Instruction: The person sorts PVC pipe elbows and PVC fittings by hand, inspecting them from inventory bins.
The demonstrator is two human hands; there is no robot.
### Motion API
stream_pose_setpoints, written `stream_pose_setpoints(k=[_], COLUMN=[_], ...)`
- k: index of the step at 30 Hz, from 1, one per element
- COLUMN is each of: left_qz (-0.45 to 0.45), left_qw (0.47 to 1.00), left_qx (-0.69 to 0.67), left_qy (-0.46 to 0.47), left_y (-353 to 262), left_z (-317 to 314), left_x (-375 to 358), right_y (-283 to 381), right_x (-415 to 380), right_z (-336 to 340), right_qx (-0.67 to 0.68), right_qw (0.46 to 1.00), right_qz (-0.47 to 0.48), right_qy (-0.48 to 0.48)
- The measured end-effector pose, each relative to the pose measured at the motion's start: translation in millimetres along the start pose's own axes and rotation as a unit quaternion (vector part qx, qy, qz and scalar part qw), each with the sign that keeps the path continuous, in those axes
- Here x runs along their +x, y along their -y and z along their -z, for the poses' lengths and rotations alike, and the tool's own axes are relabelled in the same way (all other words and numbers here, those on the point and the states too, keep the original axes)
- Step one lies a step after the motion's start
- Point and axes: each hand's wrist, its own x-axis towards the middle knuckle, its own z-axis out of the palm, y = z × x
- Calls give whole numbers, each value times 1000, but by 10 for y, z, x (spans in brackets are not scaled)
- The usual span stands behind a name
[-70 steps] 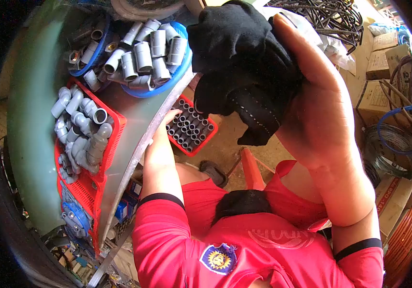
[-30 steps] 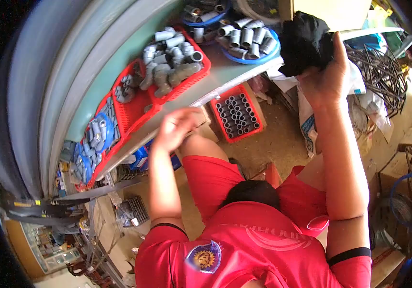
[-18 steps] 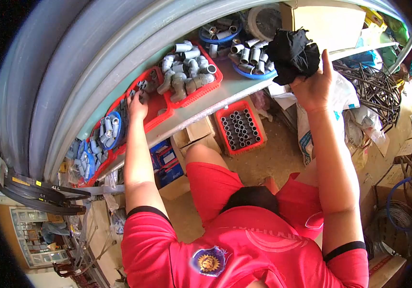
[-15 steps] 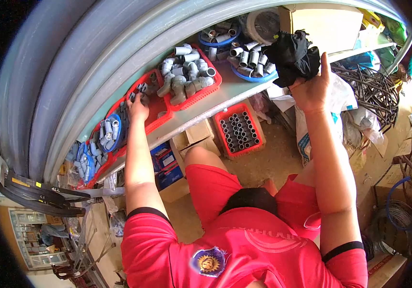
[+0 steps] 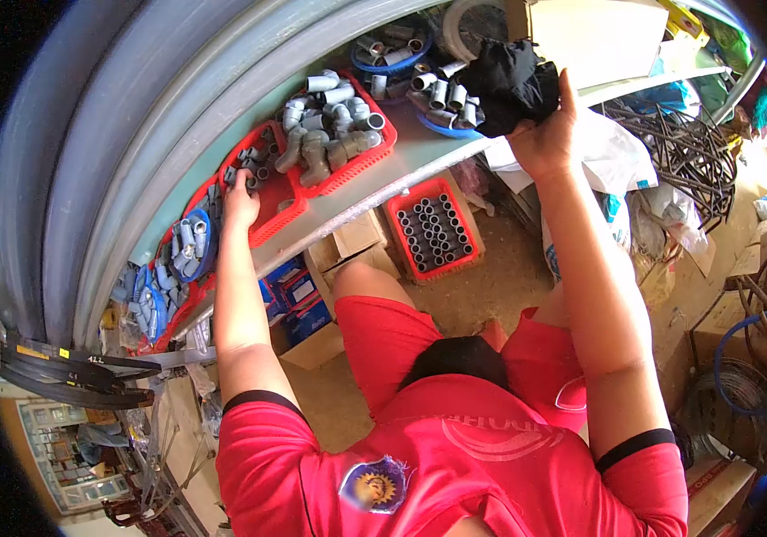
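My left hand (image 5: 241, 204) reaches into a red plastic basket (image 5: 278, 215) on the shelf, its fingers closed on a small grey pipe fitting (image 5: 252, 182). More small fittings lie around the fingertips, which are partly hidden. My right hand (image 5: 548, 136) holds up a crumpled black plastic bag (image 5: 508, 88), one finger pointing upward beside it. Next to the bag is a blue basin (image 5: 450, 131) of short grey pipe pieces, partly covered by it. Between my hands stands another red basket (image 5: 347, 170) heaped with grey elbow fittings (image 5: 314, 154).
On the floor below, a red crate (image 5: 441, 265) holds upright pipe fittings. Blue boxes (image 5: 301, 309) sit under the shelf. Large grey pipes (image 5: 88, 161) curve along the left. Dark metal rods (image 5: 678, 166) and white sacks (image 5: 620, 159) lie at the right.
The view has shifted slightly, so the shelf appears further left. My right hand and the black bag have moved left over the basin. My left hand's fingers now close on a fitting.
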Motion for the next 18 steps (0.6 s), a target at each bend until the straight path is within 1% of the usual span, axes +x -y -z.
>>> stream_pose_setpoints(k=[1,3,4,7,8,11,12,15,18], left_qz=[1,34,6,-17,-11,-1,34,-2,-67], left_qw=[1000,999,1000,999,999,998,999,1000,996], left_qx=[0,6,4,-10,-2,-6,-1,-7,58], left_qy=[-8,3,-29,-49,-42,-61,-28,3,16], left_y=[-21,-24,-13,-24,-33,-98,-98,21,169], left_z=[20,59,53,59,60,47,50,-6,-78], left_x=[-14,-16,-41,-82,-94,-92,-78,-9,-39], right_y=[-12,-34,-42,-56,-68,-79,-80,-71,-56], right_x=[19,63,68,86,90,84,80,79,103], right_z=[30,78,73,79,86,76,76,95,118], right_qx=[3,11,4,-11,-20,-20,-26,-38,-46], right_qw=[1000,1000,1000,1000,1000,1000,1000,999,999], right_qz=[-1,-2,6,7,9,4,1,-3,1], right_qy=[9,28,14,2,4,2,-1,-8,-5])
